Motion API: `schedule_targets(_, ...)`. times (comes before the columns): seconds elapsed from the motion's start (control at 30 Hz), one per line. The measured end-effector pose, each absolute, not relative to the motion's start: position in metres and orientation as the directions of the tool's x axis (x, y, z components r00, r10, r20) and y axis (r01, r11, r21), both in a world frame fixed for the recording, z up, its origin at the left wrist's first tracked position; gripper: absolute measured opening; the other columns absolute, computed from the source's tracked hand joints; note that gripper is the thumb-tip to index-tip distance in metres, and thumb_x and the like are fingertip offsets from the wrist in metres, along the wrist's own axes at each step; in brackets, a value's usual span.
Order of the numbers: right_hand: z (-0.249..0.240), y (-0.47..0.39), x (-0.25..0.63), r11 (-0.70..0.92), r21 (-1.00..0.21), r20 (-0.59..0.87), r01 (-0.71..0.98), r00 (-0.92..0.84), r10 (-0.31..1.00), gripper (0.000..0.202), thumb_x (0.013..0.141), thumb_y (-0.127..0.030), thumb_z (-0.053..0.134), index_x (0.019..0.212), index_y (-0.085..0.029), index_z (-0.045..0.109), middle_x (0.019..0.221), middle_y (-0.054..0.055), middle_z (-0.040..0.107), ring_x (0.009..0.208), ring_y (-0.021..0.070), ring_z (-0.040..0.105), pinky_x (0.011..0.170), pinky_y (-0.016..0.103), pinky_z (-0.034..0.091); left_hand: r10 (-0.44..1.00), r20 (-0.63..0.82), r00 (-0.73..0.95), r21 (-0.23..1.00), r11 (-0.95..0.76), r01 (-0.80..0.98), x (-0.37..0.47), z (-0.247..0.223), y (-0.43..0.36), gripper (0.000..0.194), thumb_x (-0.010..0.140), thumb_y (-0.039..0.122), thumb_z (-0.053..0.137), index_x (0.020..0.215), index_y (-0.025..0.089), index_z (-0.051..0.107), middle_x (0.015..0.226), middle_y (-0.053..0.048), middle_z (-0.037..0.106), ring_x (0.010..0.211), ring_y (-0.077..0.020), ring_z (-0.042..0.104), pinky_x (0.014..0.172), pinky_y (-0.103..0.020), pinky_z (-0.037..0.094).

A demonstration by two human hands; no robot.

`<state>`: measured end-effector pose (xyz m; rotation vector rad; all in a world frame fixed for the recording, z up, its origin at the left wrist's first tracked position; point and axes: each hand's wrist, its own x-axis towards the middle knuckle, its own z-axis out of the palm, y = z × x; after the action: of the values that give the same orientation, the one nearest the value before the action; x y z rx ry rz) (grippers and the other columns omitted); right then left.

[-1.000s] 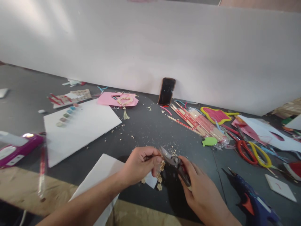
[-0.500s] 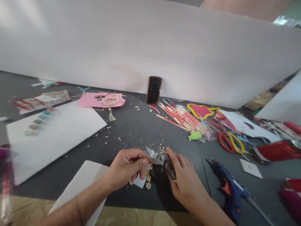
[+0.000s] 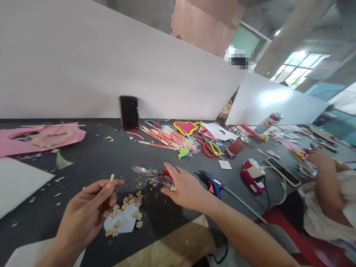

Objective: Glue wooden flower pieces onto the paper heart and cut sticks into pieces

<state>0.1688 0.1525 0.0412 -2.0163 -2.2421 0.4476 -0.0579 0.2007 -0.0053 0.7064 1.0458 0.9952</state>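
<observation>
A thin pale stick (image 3: 111, 177) is standing nearly upright, perhaps wooden; the metal-bladed, red-handled cutters (image 3: 151, 172) are lying flat, blades leftward.
</observation>
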Motion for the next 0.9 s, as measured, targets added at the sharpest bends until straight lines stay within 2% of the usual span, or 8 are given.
schedule_targets(0.1,0.044,0.166,0.174,0.049,-0.274,-0.119,0.96,-0.084,0.989,0.08,0.077,-0.055,0.054,0.141,-0.02,0.019,0.126,0.014,0.049,0.112,0.027,0.048,0.087,0.037,0.042,0.905,-0.394,0.158,0.843,0.425,-0.331,-0.057,-0.003,0.199,0.037,0.051,0.039,0.081,0.076,0.015,0.067,0.042,0.006,0.048,0.037,-0.0029,0.035,0.03,-0.009,0.027)
schedule_targets(0.17,0.04,0.178,0.176,0.015,-0.256,-0.123,0.967,-0.047,0.991,0.082,0.076,-0.057,0.055,0.141,-0.019,0.02,0.126,0.015,0.048,0.113,0.0287,0.047,0.087,0.04,0.042,0.902,-0.398,0.168,0.838,0.431,-0.333,-0.058,-0.003,0.198,0.038,0.049,0.039,0.081,0.075,0.016,0.067,0.042,0.006,0.048,0.037,-0.0035,0.035,0.03,-0.009,0.028)
schedule_targets(0.27,0.03,0.194,0.174,-0.046,-0.199,-0.137,0.979,0.019,0.99,0.074,0.079,-0.052,0.056,0.138,-0.019,0.026,0.123,0.014,0.05,0.111,0.0299,0.049,0.086,0.046,0.044,0.91,-0.38,0.168,0.846,0.415,-0.334,-0.059,-0.005,0.198,0.038,0.049,0.039,0.081,0.075,0.016,0.067,0.043,0.005,0.048,0.038,-0.004,0.036,0.03,-0.01,0.029)
schedule_targets(0.4,0.018,0.207,0.167,-0.116,-0.118,-0.145,0.986,0.098,0.985,0.044,0.087,-0.038,0.052,0.125,-0.019,0.045,0.123,0.009,0.05,0.105,0.0234,0.054,0.085,0.046,0.046,0.91,-0.36,0.205,0.852,0.41,-0.326,-0.061,-0.009,0.197,0.037,0.053,0.041,0.08,0.078,0.016,0.068,0.042,0.005,0.049,0.039,-0.0043,0.036,0.031,-0.01,0.028)
schedule_targets(0.57,0.009,0.213,0.164,-0.153,-0.05,-0.152,0.987,0.144,0.978,0.038,0.087,-0.034,0.053,0.121,-0.018,0.049,0.121,0.008,0.053,0.102,0.0218,0.055,0.084,0.044,0.047,0.911,-0.342,0.231,0.858,0.403,-0.318,-0.061,-0.011,0.198,0.037,0.055,0.04,0.079,0.079,0.015,0.067,0.042,0.005,0.05,0.038,-0.0038,0.037,0.031,-0.009,0.027)
schedule_targets(0.7,0.01,0.213,0.163,-0.089,-0.023,-0.161,0.996,0.084,0.983,0.036,0.087,-0.034,0.053,0.119,-0.017,0.05,0.119,0.008,0.054,0.101,0.021,0.056,0.083,0.043,0.048,0.929,-0.297,0.222,0.866,0.36,-0.346,-0.06,-0.015,0.201,0.036,0.056,0.04,0.079,0.076,0.014,0.066,0.043,0.004,0.053,0.036,-0.003,0.037,0.031,-0.009,0.027)
schedule_targets(0.9,0.041,0.241,0.159,0.18,-0.042,-0.1,0.983,-0.184,0.978,0.031,0.087,-0.033,0.053,0.114,-0.017,0.054,0.117,0.007,0.055,0.1,0.02,0.057,0.084,0.042,0.048,0.934,-0.242,0.263,0.859,0.332,-0.39,-0.057,-0.016,0.205,0.035,0.064,0.045,0.072,0.073,0.012,0.064,0.038,0.004,0.052,0.031,-0.0026,0.036,0.031,-0.011,0.024)
